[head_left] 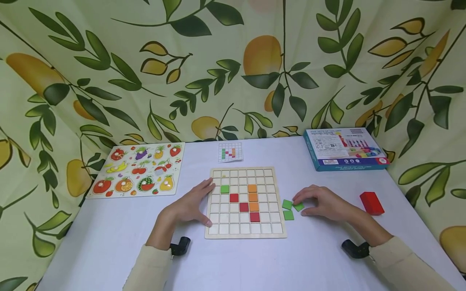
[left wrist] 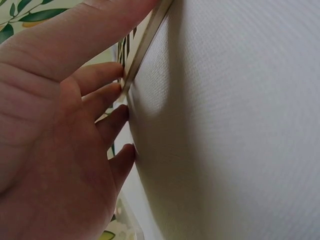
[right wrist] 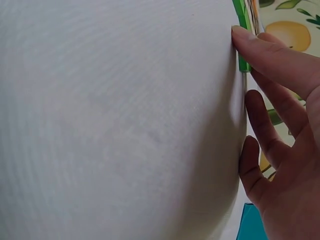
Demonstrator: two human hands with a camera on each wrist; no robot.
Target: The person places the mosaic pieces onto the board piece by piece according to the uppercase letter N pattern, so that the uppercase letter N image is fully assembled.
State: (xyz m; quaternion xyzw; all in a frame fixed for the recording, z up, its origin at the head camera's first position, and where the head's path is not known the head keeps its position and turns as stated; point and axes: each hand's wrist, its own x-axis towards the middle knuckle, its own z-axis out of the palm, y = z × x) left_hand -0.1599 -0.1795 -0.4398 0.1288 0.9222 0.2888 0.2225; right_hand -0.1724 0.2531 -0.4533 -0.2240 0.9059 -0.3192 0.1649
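A wooden grid board (head_left: 282, 232) lies on the table with one green tile (head_left: 225, 189), three red tiles (head_left: 244, 207) and three orange tiles (head_left: 253, 197) in its squares. My left hand (head_left: 187, 202) rests at the board's left edge, thumb and fingers spread; the left wrist view shows the fingertips (left wrist: 119, 114) along that edge. To the right of the board, my right hand (head_left: 324, 203) pinches a green tile (head_left: 299, 207) between thumb and finger, low at the table. Two more loose green tiles, an upper one (head_left: 287, 204) and a lower one (head_left: 289, 215), lie beside it.
A small pattern card (head_left: 230, 152) with coloured squares lies behind the board. A fruit puzzle board (head_left: 137, 169) is at the back left. A boxed set (head_left: 346, 148) lies at the back right, with a red block (head_left: 371, 203) nearer the right hand.
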